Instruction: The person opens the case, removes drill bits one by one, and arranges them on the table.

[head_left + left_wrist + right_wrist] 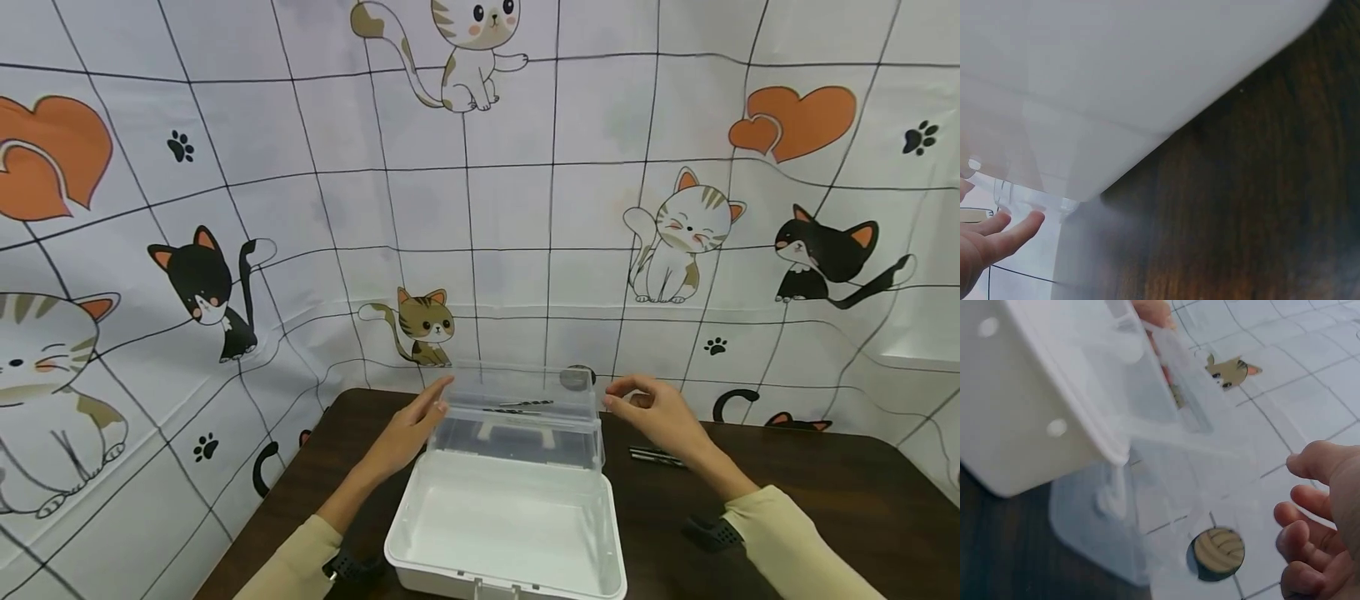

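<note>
In the head view the white box stood open on the table, clear lid probably hinge-held. By left wrist, the left hand had fingers apart (lid contact unclear) — by right wrist, the right hand curled loosely, holding nothing.

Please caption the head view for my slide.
Left hand and right hand flank the clear lid of an open white box.

Left hand, right hand flanking clear top of white box.
</note>
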The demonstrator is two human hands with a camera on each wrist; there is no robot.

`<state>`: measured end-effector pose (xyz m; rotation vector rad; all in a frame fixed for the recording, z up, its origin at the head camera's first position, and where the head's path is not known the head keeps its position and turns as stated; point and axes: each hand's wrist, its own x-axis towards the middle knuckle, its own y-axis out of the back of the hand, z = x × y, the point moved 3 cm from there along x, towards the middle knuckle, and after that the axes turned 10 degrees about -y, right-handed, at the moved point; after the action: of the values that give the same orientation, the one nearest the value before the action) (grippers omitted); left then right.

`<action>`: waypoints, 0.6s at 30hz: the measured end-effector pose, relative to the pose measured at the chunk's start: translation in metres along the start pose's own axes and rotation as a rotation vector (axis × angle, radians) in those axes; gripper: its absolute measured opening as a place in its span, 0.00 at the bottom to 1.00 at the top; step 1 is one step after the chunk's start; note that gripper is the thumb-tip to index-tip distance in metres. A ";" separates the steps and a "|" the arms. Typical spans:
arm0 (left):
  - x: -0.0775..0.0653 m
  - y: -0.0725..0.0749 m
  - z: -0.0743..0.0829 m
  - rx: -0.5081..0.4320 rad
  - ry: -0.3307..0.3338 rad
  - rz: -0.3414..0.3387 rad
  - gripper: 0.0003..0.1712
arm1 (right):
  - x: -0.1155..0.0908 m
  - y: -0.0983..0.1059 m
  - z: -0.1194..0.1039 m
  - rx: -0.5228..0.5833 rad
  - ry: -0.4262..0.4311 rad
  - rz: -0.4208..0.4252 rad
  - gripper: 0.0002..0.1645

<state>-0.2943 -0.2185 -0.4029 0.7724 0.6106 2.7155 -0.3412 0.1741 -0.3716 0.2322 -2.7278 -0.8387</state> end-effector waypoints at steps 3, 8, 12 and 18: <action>0.002 0.000 0.001 -0.001 -0.018 0.002 0.30 | 0.006 -0.001 -0.013 -0.024 0.064 0.035 0.20; 0.003 0.000 0.003 0.007 -0.026 0.006 0.30 | 0.017 -0.008 -0.038 -0.051 0.134 0.045 0.15; 0.002 0.000 0.004 0.006 -0.025 0.005 0.30 | 0.024 -0.023 -0.055 -0.103 0.166 -0.007 0.13; 0.000 0.000 0.004 0.011 -0.010 0.002 0.30 | 0.031 -0.045 -0.067 -0.142 0.231 -0.105 0.13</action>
<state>-0.2918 -0.2176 -0.3997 0.7889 0.6228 2.7112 -0.3467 0.0943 -0.3376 0.4178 -2.4487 -0.9642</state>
